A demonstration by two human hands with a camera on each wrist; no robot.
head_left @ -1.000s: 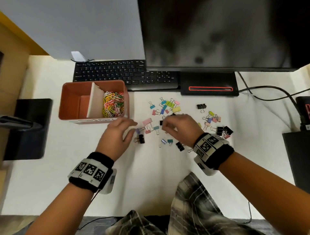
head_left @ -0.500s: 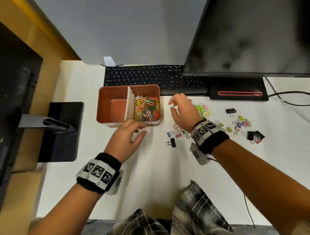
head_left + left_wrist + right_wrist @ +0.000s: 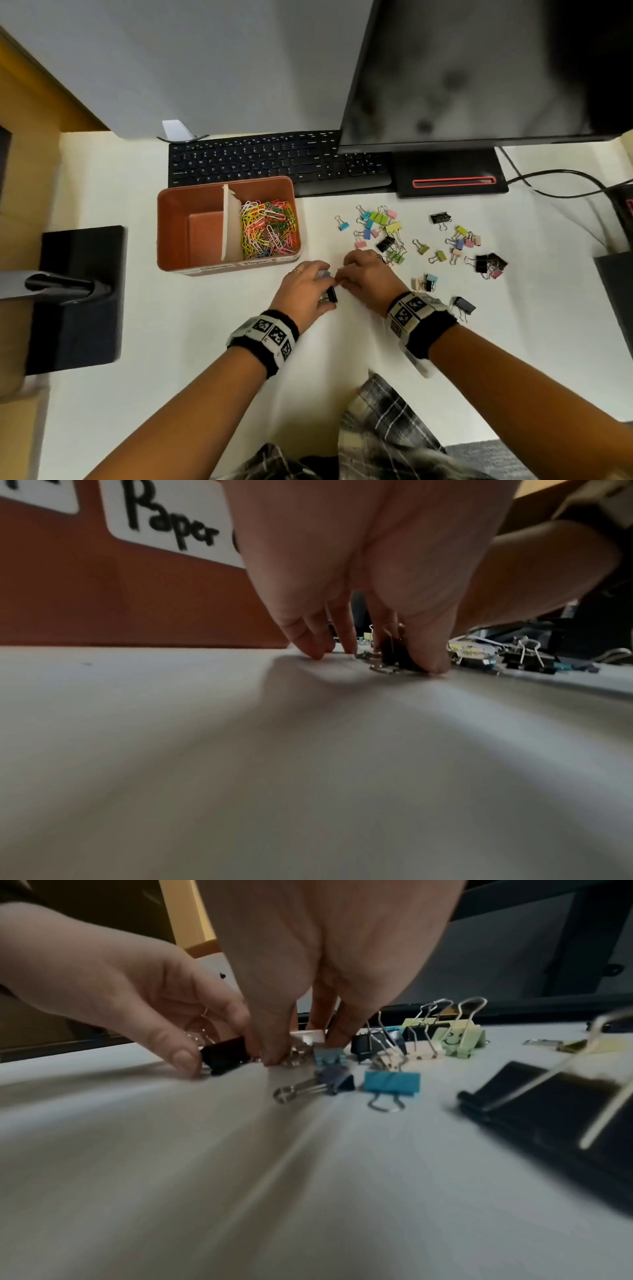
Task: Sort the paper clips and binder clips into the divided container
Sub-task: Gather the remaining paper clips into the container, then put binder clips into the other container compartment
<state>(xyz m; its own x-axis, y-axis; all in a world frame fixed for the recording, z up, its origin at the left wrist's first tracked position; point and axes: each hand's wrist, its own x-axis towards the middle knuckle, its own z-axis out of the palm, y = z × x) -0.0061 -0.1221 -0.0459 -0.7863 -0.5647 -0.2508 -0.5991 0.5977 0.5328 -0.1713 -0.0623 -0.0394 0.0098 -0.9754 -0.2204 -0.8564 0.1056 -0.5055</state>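
The orange divided container (image 3: 171,236) holds coloured paper clips (image 3: 269,229) in its right compartment; the left one shows only its bare floor. Several binder clips (image 3: 383,226) lie scattered to its right. My left hand (image 3: 325,287) is down on the table in front of the container's right corner. It pinches a black binder clip (image 3: 394,653) between thumb and fingers. My right hand (image 3: 346,277) meets it fingertip to fingertip and pinches a pale pink binder clip (image 3: 308,1037) against the table. The black clip (image 3: 226,1053) sits just left of my right thumb.
A black keyboard (image 3: 274,161) and a monitor stand (image 3: 448,178) lie behind the container. Cables (image 3: 555,178) run at the far right. A large black binder clip (image 3: 548,1104) lies close to my right wrist. A dark stand base (image 3: 78,298) sits at the left.
My right hand came back from beside the container down to the table. My left hand moved right to meet it and took hold of the black binder clip.
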